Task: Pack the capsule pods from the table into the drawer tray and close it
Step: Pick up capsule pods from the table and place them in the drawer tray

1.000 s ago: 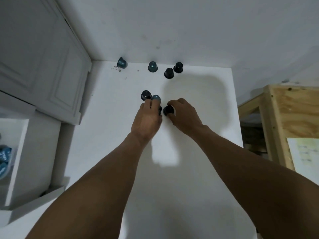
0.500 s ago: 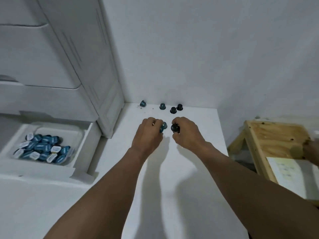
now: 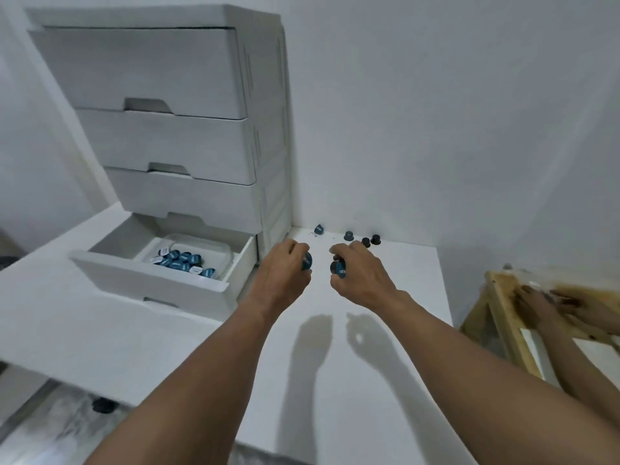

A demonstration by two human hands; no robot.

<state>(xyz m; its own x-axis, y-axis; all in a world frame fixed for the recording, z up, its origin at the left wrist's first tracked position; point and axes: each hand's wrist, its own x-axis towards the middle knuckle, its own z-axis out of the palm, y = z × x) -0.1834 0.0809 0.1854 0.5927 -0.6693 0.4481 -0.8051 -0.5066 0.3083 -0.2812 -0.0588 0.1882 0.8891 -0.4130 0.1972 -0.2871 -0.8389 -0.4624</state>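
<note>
Head view only. White table (image 3: 335,380) fills the middle, pushed into a corner of plain white walls (image 3: 436,112). Grey drawer unit (image 3: 188,95) stands on the table at left, four drawers stacked; three are shut, and the bottom drawer (image 3: 151,280) is pulled out toward the camera. Inside it sits a clear tray (image 3: 219,251) with a pile of blue capsule pods (image 3: 181,261), some showing white foil lids.

Left hand (image 3: 281,280) hovers above the table just right of the open drawer, fingers curled around a blue pod (image 3: 307,261); possibly more than one in there, grip hides it. Right hand (image 3: 359,276) is just beside it, not touching, closed around a dark pod (image 3: 338,268) with printed lettering. Both hands cast shadows on the tabletop below.

Four loose pods remain at the back edge by the wall: a blue one tipped over (image 3: 318,229) nearest the drawer unit, a blue upright one (image 3: 349,235), and two dark ones (image 3: 370,241) close together.

Right of the table, a raw wooden frame (image 3: 496,317), heavily blurred; a second person's hands (image 3: 563,308) rest on it. Dark patterned floor (image 3: 50,427) shows at lower left.
</note>
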